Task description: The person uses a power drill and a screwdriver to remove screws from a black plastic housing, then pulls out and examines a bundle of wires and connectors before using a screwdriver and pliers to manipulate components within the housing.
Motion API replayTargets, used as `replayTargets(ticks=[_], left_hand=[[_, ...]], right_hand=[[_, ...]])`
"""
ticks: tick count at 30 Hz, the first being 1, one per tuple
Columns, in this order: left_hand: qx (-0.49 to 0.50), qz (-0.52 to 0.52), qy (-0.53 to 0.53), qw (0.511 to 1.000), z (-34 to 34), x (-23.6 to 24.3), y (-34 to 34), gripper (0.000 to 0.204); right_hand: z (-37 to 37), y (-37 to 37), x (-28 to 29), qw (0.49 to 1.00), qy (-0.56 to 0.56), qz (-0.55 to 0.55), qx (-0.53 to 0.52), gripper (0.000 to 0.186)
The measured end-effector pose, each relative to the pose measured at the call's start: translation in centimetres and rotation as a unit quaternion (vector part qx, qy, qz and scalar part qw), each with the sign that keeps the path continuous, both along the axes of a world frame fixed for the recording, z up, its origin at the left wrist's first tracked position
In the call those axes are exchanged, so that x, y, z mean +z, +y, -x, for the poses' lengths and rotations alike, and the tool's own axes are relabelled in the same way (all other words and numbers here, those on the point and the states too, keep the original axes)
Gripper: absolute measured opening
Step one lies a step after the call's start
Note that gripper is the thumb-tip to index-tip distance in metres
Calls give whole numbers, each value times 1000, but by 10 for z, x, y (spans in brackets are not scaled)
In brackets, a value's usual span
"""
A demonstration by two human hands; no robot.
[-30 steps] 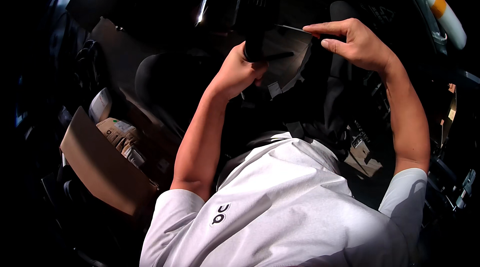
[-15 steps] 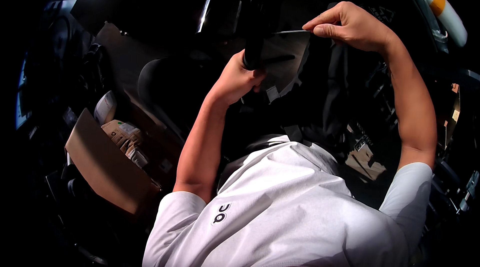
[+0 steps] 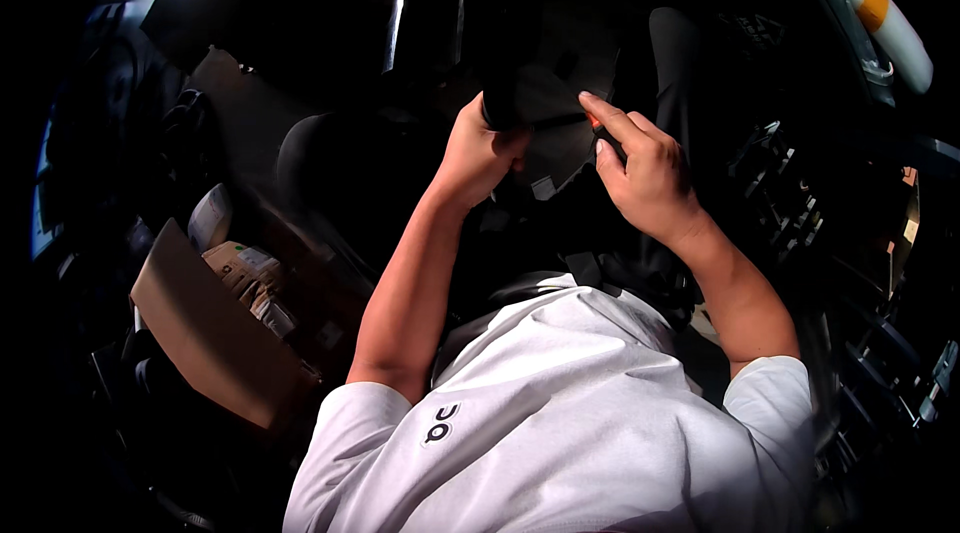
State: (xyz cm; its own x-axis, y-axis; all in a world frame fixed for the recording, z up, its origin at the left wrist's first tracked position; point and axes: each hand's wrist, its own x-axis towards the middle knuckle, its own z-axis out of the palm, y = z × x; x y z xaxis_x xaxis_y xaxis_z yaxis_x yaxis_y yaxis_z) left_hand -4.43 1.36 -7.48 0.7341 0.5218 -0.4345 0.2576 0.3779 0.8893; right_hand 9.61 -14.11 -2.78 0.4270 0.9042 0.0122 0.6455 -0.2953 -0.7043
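Note:
My left hand is closed around a black, rounded upright part whose ends fade into the dark. A thin black bar sticks out from it to the right. To the right of that bar, my right hand has its thumb and fingers closed on a small black handle-like piece with a red end. The red end lies close to the bar's tip; I cannot tell whether they touch. Most of the piece is hidden by my fingers.
At the lower left stands an open cardboard box, with packages beside its flap. A dark rounded chair-like form is left of my arm. A white tube with an orange band lies at the upper right. Much is in deep shadow.
My right hand has come down and toward me from the upper right. It was pinching the end of a thin bright strip or rod; now it holds the red-ended black piece. My left hand barely moved.

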Motion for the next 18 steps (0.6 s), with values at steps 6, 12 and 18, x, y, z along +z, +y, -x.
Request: replayTargets(ticks=[6,12,18], left_hand=[[8,-18,-6,1000,-5,-2,-3,15],[-28,-21,0,999,-1,3,-1,15],[-60,-9,11,998,11,13,-5,15]], right_hand=[[61,16,-17,988,40,-31,-149,53],[42,17,-6,993,-58,42,-94,52],[-60,30,33,972,-9,185,143,39]])
